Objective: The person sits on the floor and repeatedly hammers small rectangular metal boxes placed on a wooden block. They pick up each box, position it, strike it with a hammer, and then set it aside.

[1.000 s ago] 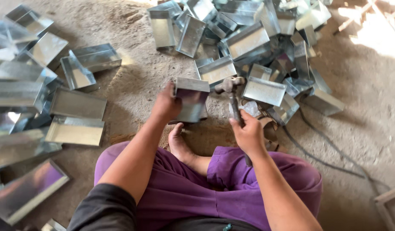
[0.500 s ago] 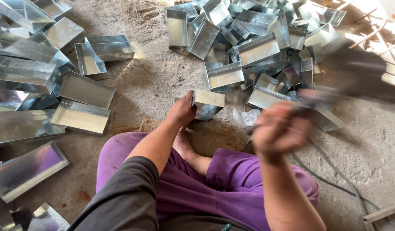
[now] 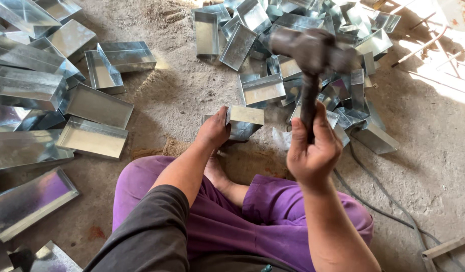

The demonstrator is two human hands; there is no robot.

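I sit cross-legged on a dirt floor in purple trousers. My left hand grips a small shiny sheet-metal tray standing on the ground just in front of my legs. My right hand is closed round the handle of a dark hammer, raised high above the tray with its head blurred.
A heap of similar metal trays lies ahead and to the right. More trays are spread flat on the left, some stacked. A dark cable runs over the ground on the right, near a wooden strip.
My right hand has lifted the hammer from down beside the tray to a raised position above it. My left hand has stayed on the tray.
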